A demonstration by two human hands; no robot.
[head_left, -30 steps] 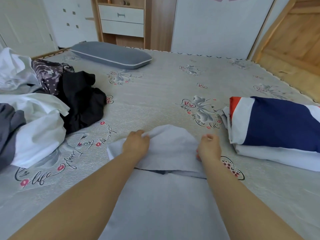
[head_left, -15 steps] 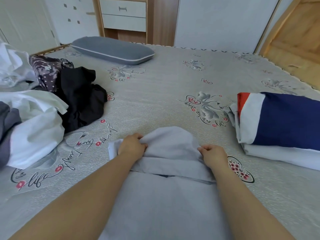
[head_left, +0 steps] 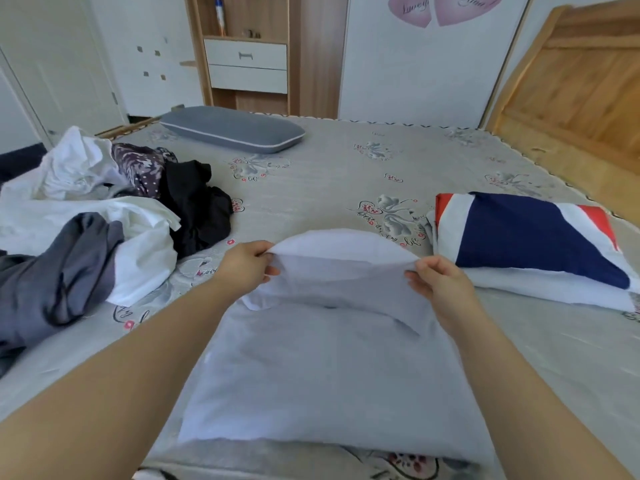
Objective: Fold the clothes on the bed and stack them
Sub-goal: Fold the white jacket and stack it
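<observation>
Hands, left (head_left: 246, 263) and right (head_left: 439, 284), pinch the pale garment's (head_left: 332, 358) far edge; uneven pulling could skew the fold.

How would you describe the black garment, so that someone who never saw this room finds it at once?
Start at the grey pillow at the far side of the bed. Nearer, on the left, lies a heap of unfolded clothes. The black garment is its rightmost piece, crumpled beside white fabric; nothing else there is pure black.

head view, forward-down, close over bed (head_left: 346, 168)
</observation>
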